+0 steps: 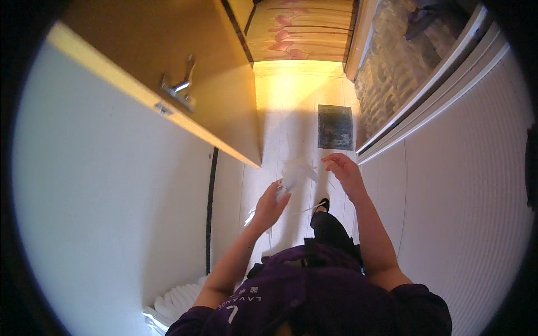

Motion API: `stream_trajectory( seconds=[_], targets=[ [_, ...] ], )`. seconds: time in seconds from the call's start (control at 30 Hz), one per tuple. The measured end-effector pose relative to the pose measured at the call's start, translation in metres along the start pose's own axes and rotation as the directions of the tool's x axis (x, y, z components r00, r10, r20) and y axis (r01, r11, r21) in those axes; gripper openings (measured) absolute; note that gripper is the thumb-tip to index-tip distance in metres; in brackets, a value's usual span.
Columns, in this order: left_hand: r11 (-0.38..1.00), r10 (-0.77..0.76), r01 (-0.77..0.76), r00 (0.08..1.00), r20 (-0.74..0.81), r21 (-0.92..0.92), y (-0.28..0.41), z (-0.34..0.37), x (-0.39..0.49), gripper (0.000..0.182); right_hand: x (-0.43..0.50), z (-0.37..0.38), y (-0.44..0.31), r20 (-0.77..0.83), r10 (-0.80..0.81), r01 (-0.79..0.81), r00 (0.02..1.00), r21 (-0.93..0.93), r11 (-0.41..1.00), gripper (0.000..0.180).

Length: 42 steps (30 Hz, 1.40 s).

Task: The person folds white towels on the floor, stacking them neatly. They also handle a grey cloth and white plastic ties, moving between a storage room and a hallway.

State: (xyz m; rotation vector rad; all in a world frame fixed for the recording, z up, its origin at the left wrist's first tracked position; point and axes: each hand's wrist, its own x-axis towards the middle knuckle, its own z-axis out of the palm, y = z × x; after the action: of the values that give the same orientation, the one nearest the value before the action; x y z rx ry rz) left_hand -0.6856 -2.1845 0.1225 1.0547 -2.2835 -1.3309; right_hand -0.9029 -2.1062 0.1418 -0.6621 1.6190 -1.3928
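My left hand (271,206) grips a loose bundle of white, partly see-through material (297,173), perhaps thin plastic or paper strips. Its pale colour blends with the floor, so the outline is hard to make out. Thin white strands hang from it, and a white strip (314,207) shows in front of my black shoe (325,203). To the right of the bundle, my right hand (342,172) is raised with its fingers bent and apart. Nothing is visible in that hand.
An open wooden door (222,101) with a metal lever handle (180,88) stands to the left. A dark rectangular floor grate or mat (335,127) lies ahead on the pale plank floor (290,122). At right is a ribbed white wall (466,168); white fabric (178,300) sits at lower left.
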Motion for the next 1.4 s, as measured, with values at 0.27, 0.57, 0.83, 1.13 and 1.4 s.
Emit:
stream_trajectory(
  seconds=[0.27, 0.57, 0.83, 1.13, 1.4],
  targets=[
    [0.981, 0.148, -0.148, 0.989, 0.006, 0.126, 0.059, 0.047, 0.099, 0.041, 0.052, -0.069, -0.029, 0.070, -0.545, 0.488, 0.836, -0.550, 0.678, 0.034],
    [0.980, 0.121, -0.121, 0.993, 0.013, 0.159, 0.081, 0.068, 0.183, 0.042, 0.112, -0.096, -0.035, -0.228, -0.407, 0.274, 0.885, -0.451, 0.849, 0.033],
    [0.991, 0.131, -0.131, 0.991, 0.036, -0.005, 0.082, 0.080, 0.308, 0.038, 0.210, -0.125, -0.054, -0.347, -0.473, 0.251, 0.810, -0.524, 0.814, 0.048],
    [0.732, -0.054, -0.009, 0.996, -0.071, -0.681, 0.078, 0.010, 0.514, 0.031, 0.381, -0.106, -0.107, 0.051, -0.254, 0.254, 0.966, -0.390, 0.885, 0.070],
    [-0.018, -0.299, 0.133, 0.945, 0.133, -0.991, 0.036, -0.069, 0.669, 0.027, 0.494, -0.093, -0.113, 0.151, -0.032, 0.071, 0.988, -0.262, 0.962, 0.035]
  ],
)
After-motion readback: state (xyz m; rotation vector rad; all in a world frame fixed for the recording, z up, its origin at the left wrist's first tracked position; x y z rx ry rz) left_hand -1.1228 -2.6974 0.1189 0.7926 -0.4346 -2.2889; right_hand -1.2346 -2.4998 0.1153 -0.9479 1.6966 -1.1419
